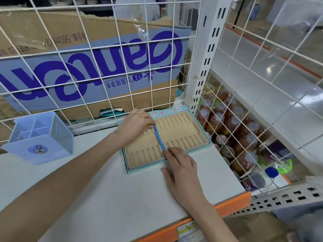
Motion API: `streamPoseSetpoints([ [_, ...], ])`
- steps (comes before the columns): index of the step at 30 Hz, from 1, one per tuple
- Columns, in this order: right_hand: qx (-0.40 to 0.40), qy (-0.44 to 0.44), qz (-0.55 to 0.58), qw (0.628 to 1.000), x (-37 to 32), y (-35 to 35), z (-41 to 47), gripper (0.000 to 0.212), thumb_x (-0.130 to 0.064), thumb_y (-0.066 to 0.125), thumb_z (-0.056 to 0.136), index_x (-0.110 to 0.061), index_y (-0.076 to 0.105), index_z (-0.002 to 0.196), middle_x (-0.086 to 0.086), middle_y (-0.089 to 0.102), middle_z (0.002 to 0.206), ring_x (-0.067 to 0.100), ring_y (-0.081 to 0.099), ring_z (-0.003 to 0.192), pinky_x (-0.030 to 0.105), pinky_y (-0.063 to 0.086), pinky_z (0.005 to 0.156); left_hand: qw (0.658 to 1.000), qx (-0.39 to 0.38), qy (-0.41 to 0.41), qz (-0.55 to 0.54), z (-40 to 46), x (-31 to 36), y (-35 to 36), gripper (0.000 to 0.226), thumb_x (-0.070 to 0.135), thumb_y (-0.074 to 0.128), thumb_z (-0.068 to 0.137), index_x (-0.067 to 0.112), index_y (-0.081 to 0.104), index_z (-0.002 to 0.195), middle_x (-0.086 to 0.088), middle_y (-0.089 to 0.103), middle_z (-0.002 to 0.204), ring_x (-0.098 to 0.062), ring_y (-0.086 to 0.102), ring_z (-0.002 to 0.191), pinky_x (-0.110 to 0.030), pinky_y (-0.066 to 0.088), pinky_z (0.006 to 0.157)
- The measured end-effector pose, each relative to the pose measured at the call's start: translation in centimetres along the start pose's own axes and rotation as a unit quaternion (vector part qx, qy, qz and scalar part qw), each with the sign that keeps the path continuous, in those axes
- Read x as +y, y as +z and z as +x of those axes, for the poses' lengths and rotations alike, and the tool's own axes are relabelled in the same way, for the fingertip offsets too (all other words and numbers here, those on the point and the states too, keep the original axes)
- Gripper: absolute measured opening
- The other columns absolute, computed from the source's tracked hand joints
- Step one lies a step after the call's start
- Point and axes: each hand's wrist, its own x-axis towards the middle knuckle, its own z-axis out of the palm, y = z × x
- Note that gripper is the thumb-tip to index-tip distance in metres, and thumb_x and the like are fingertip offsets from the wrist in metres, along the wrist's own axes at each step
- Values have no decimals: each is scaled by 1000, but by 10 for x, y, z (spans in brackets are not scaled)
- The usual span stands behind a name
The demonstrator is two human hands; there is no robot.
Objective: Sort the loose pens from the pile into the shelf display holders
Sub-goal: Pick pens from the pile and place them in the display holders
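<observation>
A blue pen lies lengthwise in a groove of the cream slotted tray, which sits inside a light-blue box on the white shelf. My left hand pinches the pen's far end with curled fingers. Fingertips of my right hand touch the pen's near end at the tray's front edge, while the palm lies flat on the shelf. The other grooves of the tray hold nothing. A light-blue pen holder with four compartments stands at the left and looks empty.
A white wire grid backs the shelf, with a torn cardboard carton behind it. A white slotted upright stands right of the tray. Beyond a wire side panel lie several bottles. The shelf's front edge is orange.
</observation>
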Motion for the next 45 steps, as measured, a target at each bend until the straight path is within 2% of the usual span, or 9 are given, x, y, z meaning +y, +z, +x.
streamPoseSetpoints([
  [4, -2, 2, -7, 1000, -1, 0, -1, 40, -33, 43, 83, -21, 57, 119, -4, 57, 123, 13, 40, 121, 31, 40, 95, 1000, 1, 19, -3, 4, -2, -1, 16, 23, 63, 75, 13, 74, 80, -1, 69, 78, -23, 65, 74, -30, 31, 71],
  [9, -2, -2, 8, 1000, 1, 2, -1, 40, -31, 45, 84, -19, 55, 121, -1, 57, 124, 15, 39, 122, 30, 29, 98, 999, 13, 32, 5, 6, -3, 1, 17, 25, 63, 74, 13, 74, 76, 0, 69, 73, -22, 65, 70, -31, 31, 70],
  [18, -4, -7, -12, 1000, 1, 0, 0, 40, -31, 44, 83, -18, 59, 119, -1, 59, 123, 15, 41, 120, 40, 47, 94, 998, 21, 12, -49, 5, -3, 8, 10, 19, 68, 72, 11, 73, 73, -1, 70, 71, -22, 66, 69, -26, 31, 72],
  [26, -37, 3, -5, 999, -1, -1, -1, 41, -30, 43, 86, -17, 56, 123, 0, 57, 126, 18, 43, 123, 44, 47, 98, 997, 18, 35, -65, 5, -8, 5, 13, 20, 63, 77, 10, 72, 75, -2, 70, 73, -21, 66, 69, -26, 34, 72],
  [31, -54, 9, 18, 998, -1, -2, -1, 41, -23, 55, 85, -14, 56, 125, 3, 56, 128, 25, 48, 124, 46, 43, 101, 996, 26, 51, -66, 3, -8, 5, 12, 20, 63, 77, 11, 71, 75, -2, 70, 75, -21, 66, 70, -24, 34, 73],
  [35, -53, 15, 28, 998, -3, -4, 0, 40, -20, 56, 85, -12, 57, 124, 6, 57, 127, 27, 48, 123, 45, 41, 102, 996, 16, 46, -68, 0, -7, 3, 13, 19, 63, 77, 10, 71, 76, -4, 70, 75, -22, 66, 71, -26, 38, 74],
  [38, -68, 26, 44, 996, -5, -7, 0, 41, -19, 55, 86, -11, 56, 126, 7, 54, 130, 28, 45, 125, 43, 37, 106, 997, 6, 11, -72, -3, 2, -3, 12, 12, 64, 83, 6, 73, 86, -9, 72, 87, -27, 67, 82, -33, 46, 80],
  [42, -107, 52, 85, 989, -9, -19, 3, 47, -20, 58, 84, -10, 53, 130, 9, 49, 133, 26, 42, 127, 36, 31, 108, 986, -52, -117, -107, -16, 18, -15, 27, 12, 53, 94, 10, 63, 118, -8, 63, 122, -25, 55, 113, -34, 40, 99],
  [45, -155, 67, 105, 980, -15, -31, 8, 51, -19, 62, 87, -11, 47, 135, 6, 42, 139, 22, 36, 131, 30, 25, 111, 972, -58, -192, -123, -36, 34, -36, 30, 19, 48, 97, 13, 58, 125, -6, 59, 127, -24, 53, 116, -31, 39, 96],
])
